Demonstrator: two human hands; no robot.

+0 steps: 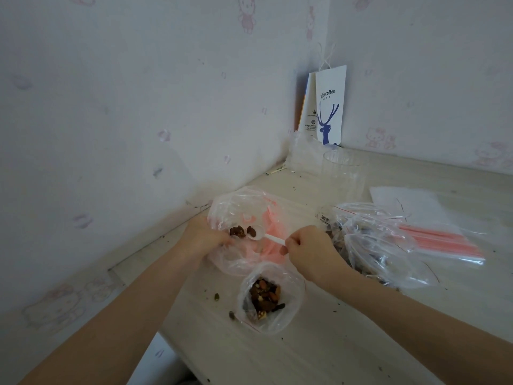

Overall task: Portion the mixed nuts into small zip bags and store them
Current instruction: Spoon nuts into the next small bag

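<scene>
My left hand (204,237) grips the near edge of a clear zip bag (244,209) and keeps its mouth wide. A few brown nuts (241,232) lie inside it. My right hand (308,247) pinches the handle of a small white plastic spoon (263,236), whose bowl sits inside that bag beside the nuts. Nearer to me, a second small zip bag (270,297) lies on the table with a pile of mixed nuts in it. To the right lies the big crumpled bag of mixed nuts (372,245), partly hidden behind my right hand.
A pack of unused zip bags with red strips (441,241) lies at the right on the pale table (319,351). A clear plastic cup (344,173), a white sheet (405,201) and a coffee paper bag (330,107) stand toward the wall corner. Loose crumbs and seeds (216,297) dot the table.
</scene>
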